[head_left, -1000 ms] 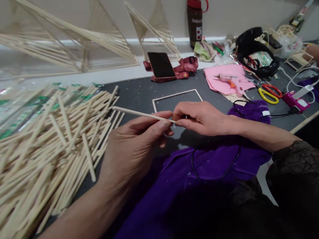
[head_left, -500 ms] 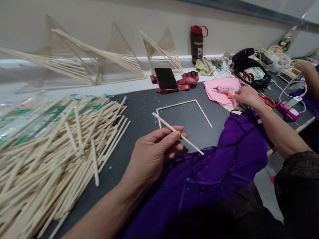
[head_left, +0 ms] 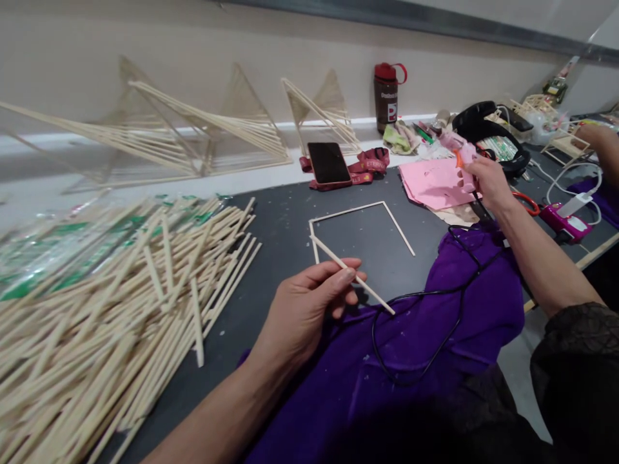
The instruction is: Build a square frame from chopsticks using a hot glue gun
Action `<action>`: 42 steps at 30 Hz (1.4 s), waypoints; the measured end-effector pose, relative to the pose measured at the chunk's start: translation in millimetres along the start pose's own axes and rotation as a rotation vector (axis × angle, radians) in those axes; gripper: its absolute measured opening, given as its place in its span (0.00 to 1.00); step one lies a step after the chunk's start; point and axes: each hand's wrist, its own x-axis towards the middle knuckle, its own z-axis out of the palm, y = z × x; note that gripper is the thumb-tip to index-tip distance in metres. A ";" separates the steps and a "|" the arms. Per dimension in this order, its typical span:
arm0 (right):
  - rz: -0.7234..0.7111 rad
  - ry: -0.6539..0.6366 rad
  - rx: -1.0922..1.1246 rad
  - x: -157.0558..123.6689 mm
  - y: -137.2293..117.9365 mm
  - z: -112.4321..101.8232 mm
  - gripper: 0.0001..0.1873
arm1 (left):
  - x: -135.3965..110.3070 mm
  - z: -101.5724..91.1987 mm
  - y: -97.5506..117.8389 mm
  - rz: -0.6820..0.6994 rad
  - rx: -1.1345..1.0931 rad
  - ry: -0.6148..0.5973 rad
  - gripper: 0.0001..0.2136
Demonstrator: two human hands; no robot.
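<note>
Between thumb and fingers, my left hand (head_left: 314, 293) pinches a thin wooden stick (head_left: 372, 294), held slantwise above the near side of a three-sided stick frame (head_left: 349, 211). That frame lies on the dark table, its open side toward me. At the right, my right hand (head_left: 488, 180) is wrapped round the handle of a pink glue gun (head_left: 463, 154) with an orange trigger. The gun is raised over pink sheets (head_left: 425, 183), its nozzle pointing up and left. Its black cord (head_left: 435, 292) runs across the purple cloth (head_left: 411, 345) in front of me.
A large heap of loose sticks (head_left: 120, 309) covers the left, beside plastic wrappers. Stick structures (head_left: 242, 138) lean along the wall. A phone (head_left: 329, 162) on a red lanyard, a bottle (head_left: 385, 100) and a purple power adapter (head_left: 565, 222) stand around. Another person's hand (head_left: 592, 136) is far right.
My right hand has lifted the glue gun off the pink sheets, tilting its nozzle upward. My left hand still holds the stick, little changed. The view has shifted slightly.
</note>
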 end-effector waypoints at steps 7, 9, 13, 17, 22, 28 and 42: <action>-0.193 -0.257 0.468 -49.7 -56.1 25.9 0.18 | -2.3 2.6 0.7 0.022 -0.065 -0.067 0.13; -0.110 -0.367 0.465 -65.3 -64.0 38.4 0.19 | -2.7 2.2 -1.2 0.028 -0.077 -0.104 0.12; 0.012 -0.610 0.414 -91.2 -62.2 61.7 0.18 | -3.1 1.0 -4.3 0.021 -0.065 -0.149 0.12; 0.058 -0.776 0.380 -105.6 -54.8 69.1 0.22 | -3.9 0.2 -5.4 0.009 -0.042 -0.179 0.12; 0.027 -0.748 0.343 -111.0 -53.3 63.7 0.21 | -5.6 1.0 -6.1 0.004 -0.011 -0.196 0.11; -0.032 -0.742 0.268 -112.6 -54.4 61.3 0.23 | -5.4 1.5 -8.6 -0.010 0.017 -0.195 0.12; -0.080 -0.759 0.266 -115.8 -56.8 61.1 0.25 | -4.5 2.3 -9.0 -0.019 0.022 -0.210 0.10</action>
